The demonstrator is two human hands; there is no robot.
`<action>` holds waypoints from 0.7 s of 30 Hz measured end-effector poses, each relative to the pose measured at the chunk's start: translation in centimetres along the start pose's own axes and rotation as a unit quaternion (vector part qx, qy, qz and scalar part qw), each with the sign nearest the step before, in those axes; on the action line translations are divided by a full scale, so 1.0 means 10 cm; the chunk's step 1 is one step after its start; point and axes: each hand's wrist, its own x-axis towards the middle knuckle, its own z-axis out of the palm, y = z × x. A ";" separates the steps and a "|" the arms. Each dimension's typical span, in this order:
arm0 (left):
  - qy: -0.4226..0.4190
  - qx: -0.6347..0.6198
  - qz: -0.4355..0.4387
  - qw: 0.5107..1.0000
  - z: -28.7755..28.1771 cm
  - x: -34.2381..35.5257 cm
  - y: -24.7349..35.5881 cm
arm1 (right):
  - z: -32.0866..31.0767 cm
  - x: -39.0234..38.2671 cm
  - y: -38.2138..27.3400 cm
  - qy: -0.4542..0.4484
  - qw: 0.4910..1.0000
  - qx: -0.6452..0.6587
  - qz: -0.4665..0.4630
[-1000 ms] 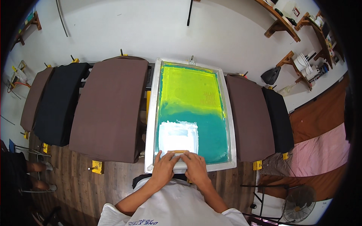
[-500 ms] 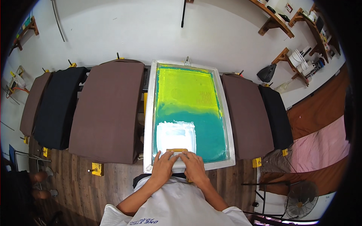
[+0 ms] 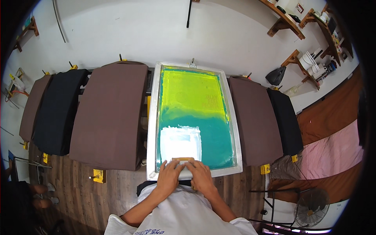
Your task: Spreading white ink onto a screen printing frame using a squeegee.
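In front of me lies a screen-printing frame (image 3: 237, 129) with a pale metal rim. Its mesh is yellow-green on the far part and teal on the near part. A thick patch of white ink (image 3: 178, 143) covers the near left of the mesh. At the near end is a squeegee (image 3: 183, 159) with a wooden edge, its lower part hidden. My left hand (image 3: 169, 176) grips its left side and my right hand (image 3: 199, 176) its right side, fingers bent over it and thumbs close together.
Brown shirts (image 3: 107, 113) and black shirts (image 3: 58, 111) lie stretched over boards on the left. Another brown one (image 3: 256, 121) and a black one (image 3: 286, 122) are on the right. Yellow clamps (image 3: 99, 176) jut out near the floor. A fan (image 3: 311, 207) stands at lower right.
Both hands and the squeegee have come slightly toward me over the frame's near end. The grip looks the same, and the whole view has shifted a little.
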 end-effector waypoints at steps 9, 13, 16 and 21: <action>-0.024 0.006 0.005 1.000 -0.04 -0.01 0.08 | -0.12 -0.04 -0.04 -0.004 1.000 0.004 0.006; 0.008 -0.001 0.014 1.000 -0.05 0.01 0.03 | -0.08 0.00 -0.03 -0.014 0.999 0.035 0.013; -0.017 -0.013 0.006 1.000 -0.12 0.02 0.04 | -0.16 0.07 0.00 -0.035 0.999 0.012 -0.011; 0.042 -0.016 0.013 0.999 -0.23 0.46 -0.07 | -0.27 0.51 0.06 0.034 0.999 0.009 -0.031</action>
